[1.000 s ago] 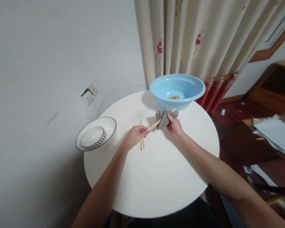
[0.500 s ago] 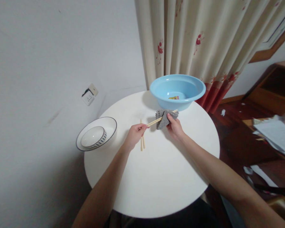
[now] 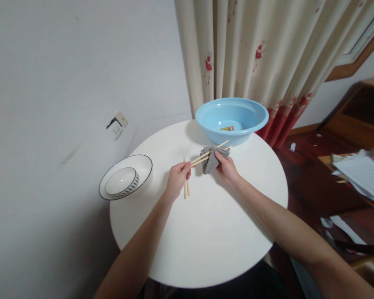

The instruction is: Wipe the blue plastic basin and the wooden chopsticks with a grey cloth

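My left hand (image 3: 178, 177) is closed round one end of a pair of wooden chopsticks (image 3: 200, 159). They run up to the right through a grey cloth (image 3: 209, 165), and their far tips come out beyond it, spread apart. My right hand (image 3: 227, 167) grips the cloth round the chopsticks, thumb on top. Under and beside my left hand, a second pair of chopsticks (image 3: 186, 190) lies on the white round table (image 3: 199, 241), partly hidden by the hand.
A light blue basin (image 3: 232, 135) stands at the table's back edge, just past the cloth. At the left edge a large white bowl (image 3: 147, 166) with a dark rim holds a smaller bowl (image 3: 122, 179). Wall and curtain (image 3: 237, 54) border the table behind.
The cloth and my right hand have shifted slightly left along the chopsticks, toward my left hand. The chopsticks' far ends now stick out further and stand wider apart.
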Tool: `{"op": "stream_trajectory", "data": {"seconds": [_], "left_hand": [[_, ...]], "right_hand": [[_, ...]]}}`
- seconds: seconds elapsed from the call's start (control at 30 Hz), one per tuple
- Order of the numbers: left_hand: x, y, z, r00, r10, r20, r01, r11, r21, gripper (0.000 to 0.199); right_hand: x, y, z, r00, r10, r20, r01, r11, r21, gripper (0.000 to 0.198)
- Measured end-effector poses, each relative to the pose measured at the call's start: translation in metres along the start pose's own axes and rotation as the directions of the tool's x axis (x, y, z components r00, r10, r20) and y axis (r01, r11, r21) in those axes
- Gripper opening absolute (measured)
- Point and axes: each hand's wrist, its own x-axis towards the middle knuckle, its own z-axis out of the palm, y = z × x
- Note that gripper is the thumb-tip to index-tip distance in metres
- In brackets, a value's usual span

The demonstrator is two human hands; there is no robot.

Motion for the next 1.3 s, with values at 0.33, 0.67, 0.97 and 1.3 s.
{"op": "stream_trajectory", "data": {"seconds": [0.33, 0.67, 0.97, 1.3], "left_hand": [[-0.005, 0.001, 0.003, 0.984, -0.076, 0.161, 0.051, 0.987, 0.152, 0.049], [-0.006, 0.003, 0.007, 0.966, -0.103, 0.237, 0.047, 0.972, 0.23, 0.049], [-0.005, 0.007, -0.005, 0.95, -0.139, 0.279, 0.073, 0.969, 0.236, 0.044], [-0.008, 0.003, -0.001, 0.975, -0.087, 0.206, 0.029, 0.963, 0.267, 0.045]], "right_hand": [[0.0, 0.0, 0.001, 0.998, -0.059, -0.038, 0.059, 0.998, -0.005, 0.024], [-0.015, 0.008, 0.002, 0.99, 0.043, 0.137, -0.007, 0.968, -0.251, 0.04], [0.007, -0.018, -0.007, 0.998, -0.036, -0.049, 0.028, 0.988, -0.153, 0.03], [0.02, -0.038, -0.012, 0.963, -0.165, -0.214, 0.184, 0.981, 0.07, 0.021]]}}
